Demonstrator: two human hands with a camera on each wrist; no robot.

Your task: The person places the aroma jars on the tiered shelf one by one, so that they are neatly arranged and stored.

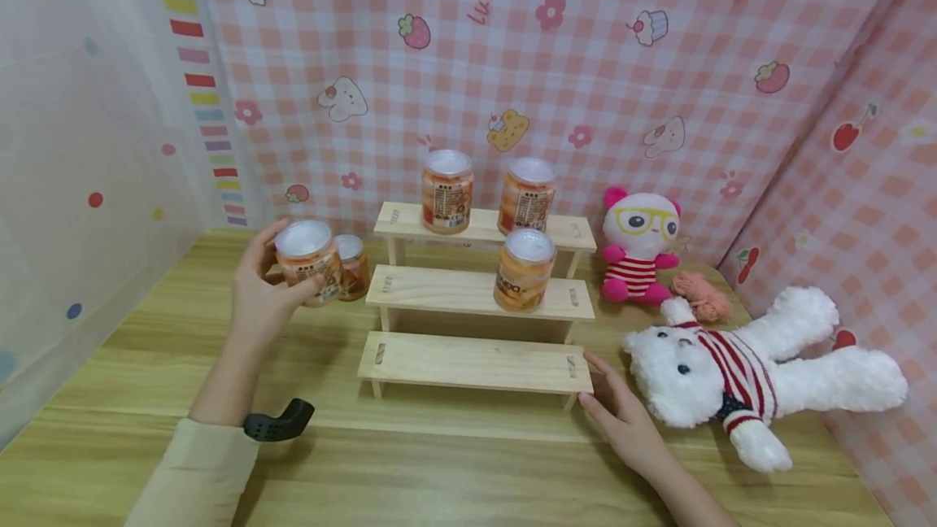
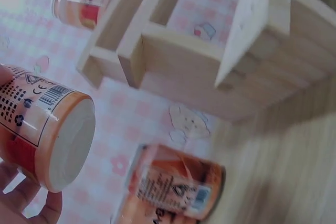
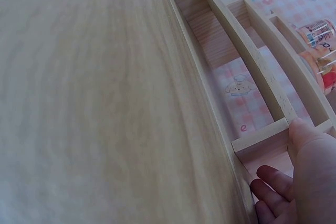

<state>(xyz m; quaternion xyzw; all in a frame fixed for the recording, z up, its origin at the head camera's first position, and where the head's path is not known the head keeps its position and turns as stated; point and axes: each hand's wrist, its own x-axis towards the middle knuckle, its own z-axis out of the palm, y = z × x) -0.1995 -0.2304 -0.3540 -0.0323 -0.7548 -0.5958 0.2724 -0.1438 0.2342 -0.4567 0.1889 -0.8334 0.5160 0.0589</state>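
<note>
In the head view my left hand (image 1: 267, 287) grips a jar (image 1: 307, 254) with a pale lid and an orange printed label, raised left of the three-tier wooden stand (image 1: 468, 360). A second jar (image 1: 353, 271) stands on the table just behind it. The left wrist view shows the held jar (image 2: 42, 124) tilted, its pale round end facing the stand, with fingertips (image 2: 50, 208) around its side. My right hand (image 1: 622, 413) holds the right end of the lowest tier, thumb (image 3: 304, 132) at the corner. Two jars (image 1: 447, 193) stand on the top tier, another (image 1: 524, 271) on the middle one.
Right of the stand sit a pink-and-white plush panda (image 1: 637, 250) and a bundle of peach yarn (image 1: 703, 295). A white plush bear (image 1: 732, 372) in a striped top lies near the right hand. A checked pink curtain (image 1: 454, 88) hangs behind the wooden table (image 1: 410, 478).
</note>
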